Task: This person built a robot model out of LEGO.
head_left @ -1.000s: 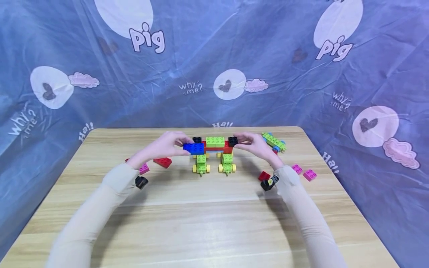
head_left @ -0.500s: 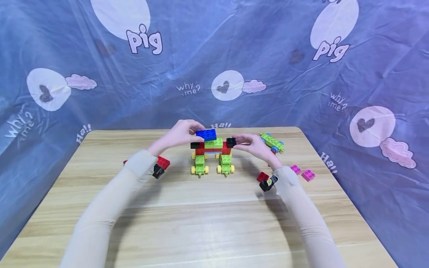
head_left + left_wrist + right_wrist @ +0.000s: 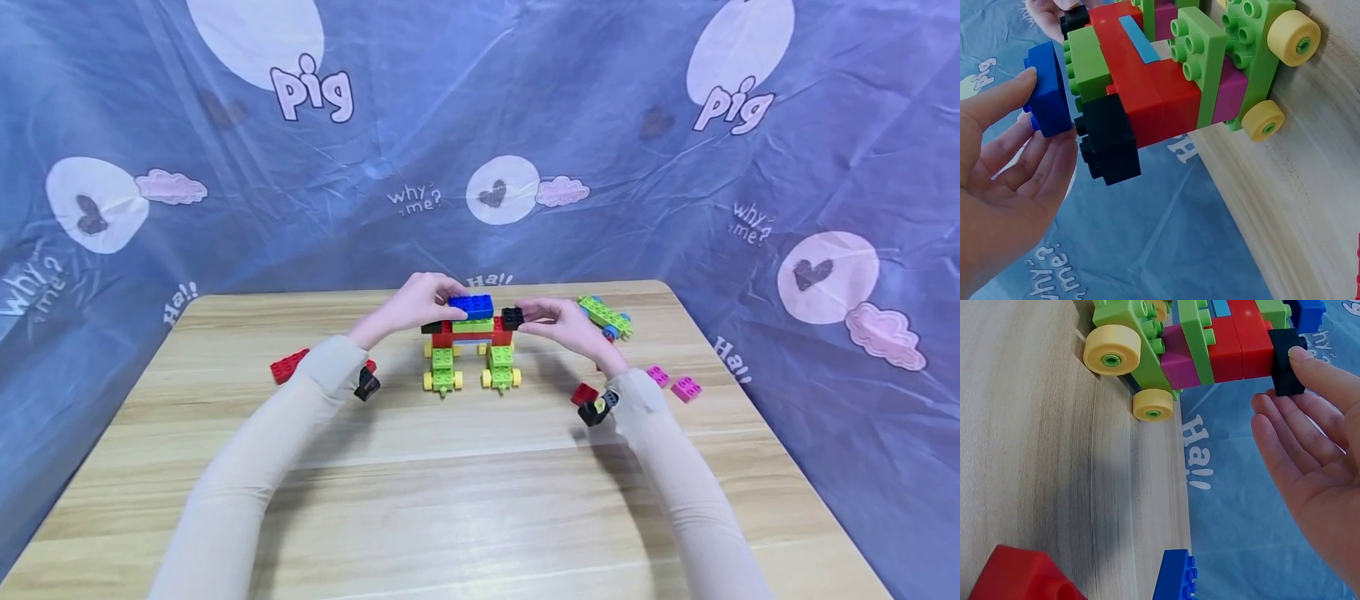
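Tabletop: blue brick farther right

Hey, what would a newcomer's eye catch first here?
Probably the wheeled brick build near the far side of the table, a blue brick held above it by the left hand. The right hand holds the build's right-end black brick; behind hangs "pig"-printed blue cloth.
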Motion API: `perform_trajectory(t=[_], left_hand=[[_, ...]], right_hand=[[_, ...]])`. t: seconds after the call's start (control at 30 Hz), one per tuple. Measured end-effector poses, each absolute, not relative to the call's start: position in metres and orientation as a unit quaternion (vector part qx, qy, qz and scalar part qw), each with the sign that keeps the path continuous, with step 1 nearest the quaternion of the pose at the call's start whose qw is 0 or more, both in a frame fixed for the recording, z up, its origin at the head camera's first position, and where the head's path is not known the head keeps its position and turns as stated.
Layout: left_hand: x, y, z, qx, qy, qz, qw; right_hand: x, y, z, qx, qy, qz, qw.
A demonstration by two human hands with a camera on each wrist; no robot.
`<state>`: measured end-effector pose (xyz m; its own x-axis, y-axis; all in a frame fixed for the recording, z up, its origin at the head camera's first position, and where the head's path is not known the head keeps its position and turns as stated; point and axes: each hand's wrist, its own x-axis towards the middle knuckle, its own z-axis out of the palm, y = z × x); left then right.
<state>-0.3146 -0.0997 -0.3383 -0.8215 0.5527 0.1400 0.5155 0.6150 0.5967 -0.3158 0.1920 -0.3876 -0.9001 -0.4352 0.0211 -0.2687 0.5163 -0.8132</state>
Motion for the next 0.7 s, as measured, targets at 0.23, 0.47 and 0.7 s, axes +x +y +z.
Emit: perform_trajectory(t=[0.23, 0.47, 0.7], left_hand=[[-0.317, -0.099, -0.34, 0.297, 0.898, 0.322, 0.033], [-0.32, -0.099, -0.344, 0.295, 0.897, 0.326, 0.035], [-0.321, -0.096, -0.346, 0.298, 0.896, 0.329, 0.037]], right_hand=[[-0.299, 0.185, -0.365, -0.206, 0.87, -0.438, 0.094], [-0.298, 0.186, -0.364, -0.209, 0.868, -0.441, 0.096], [-0.302, 0.187, -0.367, -0.21, 0.869, -0.437, 0.097]])
